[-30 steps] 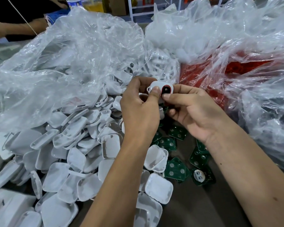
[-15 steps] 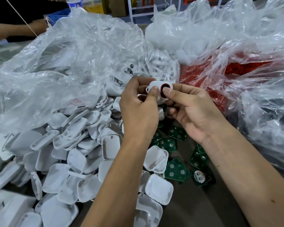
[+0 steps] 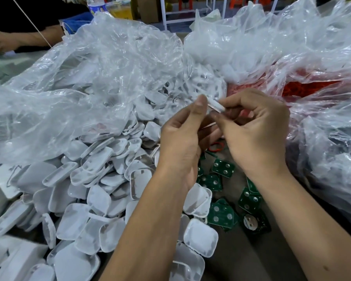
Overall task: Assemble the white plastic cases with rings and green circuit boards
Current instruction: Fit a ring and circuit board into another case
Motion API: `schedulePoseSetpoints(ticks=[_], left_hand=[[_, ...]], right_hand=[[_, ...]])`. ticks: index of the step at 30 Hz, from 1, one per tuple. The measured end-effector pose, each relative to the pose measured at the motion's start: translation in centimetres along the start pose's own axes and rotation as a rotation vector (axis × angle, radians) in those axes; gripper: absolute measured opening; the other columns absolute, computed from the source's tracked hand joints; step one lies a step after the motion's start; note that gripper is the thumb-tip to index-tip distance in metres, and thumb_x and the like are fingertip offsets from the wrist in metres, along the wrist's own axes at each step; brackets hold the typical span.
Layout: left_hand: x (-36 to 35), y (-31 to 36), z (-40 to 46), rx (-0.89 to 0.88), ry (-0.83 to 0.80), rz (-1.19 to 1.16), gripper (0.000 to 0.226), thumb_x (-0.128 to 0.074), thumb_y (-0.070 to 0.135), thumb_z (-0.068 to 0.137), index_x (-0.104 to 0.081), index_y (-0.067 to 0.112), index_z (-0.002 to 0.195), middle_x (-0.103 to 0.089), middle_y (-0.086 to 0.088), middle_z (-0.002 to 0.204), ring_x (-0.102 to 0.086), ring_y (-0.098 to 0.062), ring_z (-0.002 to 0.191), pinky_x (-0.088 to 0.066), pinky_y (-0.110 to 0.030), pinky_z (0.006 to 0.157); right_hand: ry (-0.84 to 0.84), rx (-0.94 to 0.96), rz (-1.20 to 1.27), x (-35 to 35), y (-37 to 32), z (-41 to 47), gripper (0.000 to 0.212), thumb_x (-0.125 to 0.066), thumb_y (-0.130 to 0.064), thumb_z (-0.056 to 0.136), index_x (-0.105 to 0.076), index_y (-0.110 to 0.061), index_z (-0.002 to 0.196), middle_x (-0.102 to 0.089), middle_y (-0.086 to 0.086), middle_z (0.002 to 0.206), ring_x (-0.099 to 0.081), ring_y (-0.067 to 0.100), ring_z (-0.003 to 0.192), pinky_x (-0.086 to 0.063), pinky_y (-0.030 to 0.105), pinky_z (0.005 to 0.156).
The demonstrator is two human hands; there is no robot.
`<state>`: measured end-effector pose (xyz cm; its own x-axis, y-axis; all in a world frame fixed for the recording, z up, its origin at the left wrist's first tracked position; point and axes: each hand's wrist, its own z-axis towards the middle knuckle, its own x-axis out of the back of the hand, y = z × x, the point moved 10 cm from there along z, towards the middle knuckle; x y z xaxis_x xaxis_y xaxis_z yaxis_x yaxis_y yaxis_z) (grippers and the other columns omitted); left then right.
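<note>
Since the earlier frame the white case point(image 3: 216, 105) has turned from showing its ringed face to showing only its thin edge, and both hands have shifted a little to the right with it.

Nearest the camera, loose white case halves point(image 3: 85, 201) lie heaped across the left and middle of the table point(image 3: 241, 260), some open side up, some face down. Just right of the heap, green circuit boards point(image 3: 223, 168) are scattered on the bare table below the hands; one of them carries a round white part point(image 3: 249, 221).

Above these, the left hand point(image 3: 180, 142) and right hand point(image 3: 255, 132) meet around the white case, which is held in the air between them. The left thumb is raised against the case's near end, and the left fingers curl beneath. The right fingers point(image 3: 221, 118) are bent and pinch the case from the other side. A red ring point(image 3: 216, 147) lies on the table just under the hands, beside the boards.

Farther back, crumpled clear plastic bags point(image 3: 99, 78) cover more white parts, and another clear bag to the right holds red rings point(image 3: 312, 88). At the far left edge another person's forearm point(image 3: 28, 38) rests on the table, with a bottle point(image 3: 95, 5) behind the bags.
</note>
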<state>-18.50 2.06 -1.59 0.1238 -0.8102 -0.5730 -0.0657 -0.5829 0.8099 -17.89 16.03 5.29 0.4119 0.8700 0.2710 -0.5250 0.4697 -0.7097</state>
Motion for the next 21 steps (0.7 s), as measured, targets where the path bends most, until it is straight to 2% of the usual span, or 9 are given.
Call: schedulePoseSetpoints(ticks=[3, 5, 7, 8, 10, 13, 17, 21], left_hand=[[-0.4, -0.3, 0.0, 0.036, -0.012, -0.103, 0.035, -0.074, 0.019, 0.087, -0.069, -0.001, 0.116, -0.072, -0.028, 0.108, -0.073, -0.024, 0.079, -0.063, -0.027, 0.069], [-0.5, -0.5, 0.1, 0.061, -0.027, -0.161, 0.035, -0.075, 0.020, 0.080, -0.069, 0.004, 0.111, -0.068, -0.027, 0.108, -0.069, -0.024, 0.083, -0.060, -0.024, 0.067], [-0.3, -0.6, 0.2, 0.078, -0.043, -0.203, 0.037, -0.075, 0.022, 0.077, -0.068, 0.007, 0.110, -0.064, -0.025, 0.114, -0.063, -0.027, 0.095, -0.058, -0.021, 0.068], [-0.1, -0.6, 0.4, 0.080, -0.050, -0.217, 0.034, -0.075, 0.022, 0.077, -0.069, 0.007, 0.107, -0.067, -0.022, 0.113, -0.065, -0.025, 0.097, -0.059, -0.020, 0.071], [0.1, -0.8, 0.5, 0.089, -0.083, -0.241, 0.024, -0.074, 0.021, 0.079, -0.071, 0.008, 0.099, -0.074, -0.014, 0.103, -0.073, -0.016, 0.089, -0.061, -0.021, 0.076], [-0.3, -1.3, 0.5, 0.117, -0.120, -0.287, 0.021, -0.073, 0.018, 0.081, -0.072, 0.004, 0.098, -0.075, -0.013, 0.098, -0.076, -0.015, 0.088, -0.062, -0.022, 0.077], [-0.9, -1.4, 0.7, 0.137, -0.127, -0.350, 0.028, -0.074, 0.019, 0.080, -0.070, 0.003, 0.102, -0.074, -0.014, 0.101, -0.075, -0.016, 0.090, -0.062, -0.022, 0.077], [-1.1, -1.3, 1.0, 0.127, -0.120, -0.364, 0.034, -0.073, 0.022, 0.081, -0.071, 0.003, 0.109, -0.074, -0.014, 0.109, -0.075, -0.015, 0.097, -0.062, -0.023, 0.080]], right_hand=[[-0.003, 0.062, -0.055, 0.0, -0.7, 0.0, 0.025, -0.085, 0.001, 0.078, -0.077, -0.021, 0.088, -0.069, -0.003, 0.082, -0.064, 0.008, 0.071, -0.046, 0.009, 0.061], [-0.037, 0.083, -0.045, -0.1, -1.0, 0.1, 0.021, -0.084, 0.001, 0.079, -0.078, -0.017, 0.088, -0.069, -0.002, 0.086, -0.066, 0.009, 0.079, -0.053, 0.017, 0.066], [-0.102, 0.155, -0.065, -0.5, -1.8, 0.2, 0.010, -0.084, -0.006, 0.082, -0.079, -0.011, 0.090, -0.070, -0.001, 0.091, -0.066, 0.019, 0.092, -0.056, 0.029, 0.076], [-0.140, 0.190, -0.070, -0.7, -2.2, 0.3, 0.007, -0.083, -0.012, 0.086, -0.079, -0.009, 0.091, -0.071, 0.000, 0.093, -0.064, 0.022, 0.097, -0.054, 0.029, 0.081], [-0.206, 0.208, -0.060, -1.1, -2.6, 0.3, 0.014, -0.074, -0.021, 0.096, -0.079, -0.009, 0.090, -0.071, 0.001, 0.095, -0.060, 0.023, 0.102, -0.049, 0.027, 0.084], [-0.258, 0.210, -0.094, -1.3, -2.7, 1.0, 0.028, -0.063, -0.021, 0.102, -0.077, -0.005, 0.083, -0.071, 0.002, 0.088, -0.058, 0.025, 0.098, -0.047, 0.032, 0.087], [-0.330, 0.210, -0.135, -1.5, -2.9, 1.8, 0.022, -0.067, -0.020, 0.100, -0.078, -0.008, 0.085, -0.066, -0.004, 0.078, -0.059, 0.017, 0.081, -0.048, 0.034, 0.076], [-0.421, 0.230, -0.207, -1.5, -4.0, 2.4, 0.018, -0.067, -0.024, 0.099, -0.079, -0.012, 0.093, -0.068, -0.009, 0.078, -0.061, 0.011, 0.080, -0.047, 0.029, 0.075]])
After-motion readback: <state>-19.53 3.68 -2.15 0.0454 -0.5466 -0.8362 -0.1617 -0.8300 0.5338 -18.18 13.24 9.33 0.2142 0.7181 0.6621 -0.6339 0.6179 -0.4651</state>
